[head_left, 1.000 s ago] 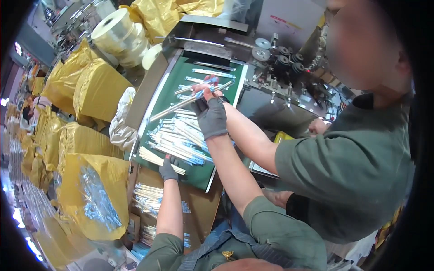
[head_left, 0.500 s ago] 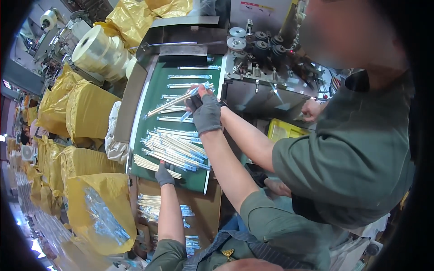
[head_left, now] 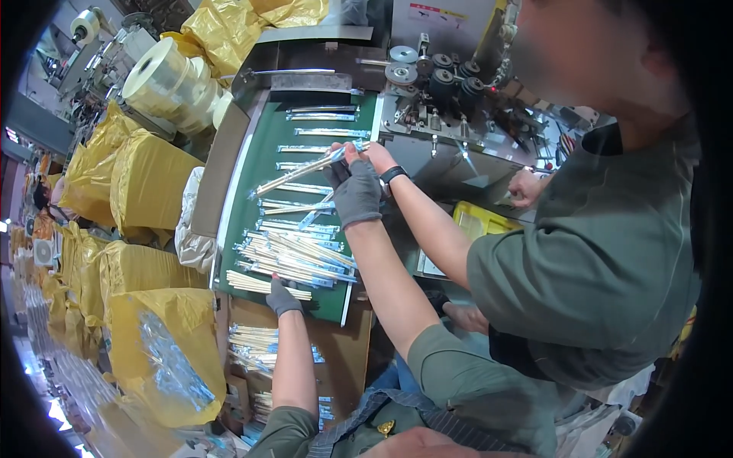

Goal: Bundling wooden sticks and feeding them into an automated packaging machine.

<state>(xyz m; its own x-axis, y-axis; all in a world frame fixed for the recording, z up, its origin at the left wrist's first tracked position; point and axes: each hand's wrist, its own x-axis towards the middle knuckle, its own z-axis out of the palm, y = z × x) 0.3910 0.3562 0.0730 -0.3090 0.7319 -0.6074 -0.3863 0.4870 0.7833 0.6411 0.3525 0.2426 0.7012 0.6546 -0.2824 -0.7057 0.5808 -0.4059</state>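
Observation:
My right hand (head_left: 357, 192), in a grey fingerless glove, is closed around wrapped chopsticks (head_left: 294, 175) that slant above the green conveyor belt (head_left: 256, 145). Beside it, a co-worker's bare hand (head_left: 379, 158) is at the blue-printed end of those chopsticks; whether it grips them I cannot tell. Lower on the belt, my left hand (head_left: 284, 298), gloved the same way, closes on the right part of a bundle of chopsticks (head_left: 248, 283). Between my hands lies a loose pile of wrapped chopsticks (head_left: 286, 252), their blue wrapper ends mostly pointing right.
More chopstick packs (head_left: 256, 337) lie in a cardboard box (head_left: 343, 336) below the belt's near end. Yellow sacks (head_left: 149, 183) line the left. A roller machine (head_left: 435, 76) stands at the far right, near the co-worker (head_left: 580, 252). A yellow bin (head_left: 485, 220) sits beneath it.
My right hand has shifted slightly right and down with its chopsticks. The co-worker's hand now shows beside it. Single packs on the belt have moved nearer. My left hand has barely moved.

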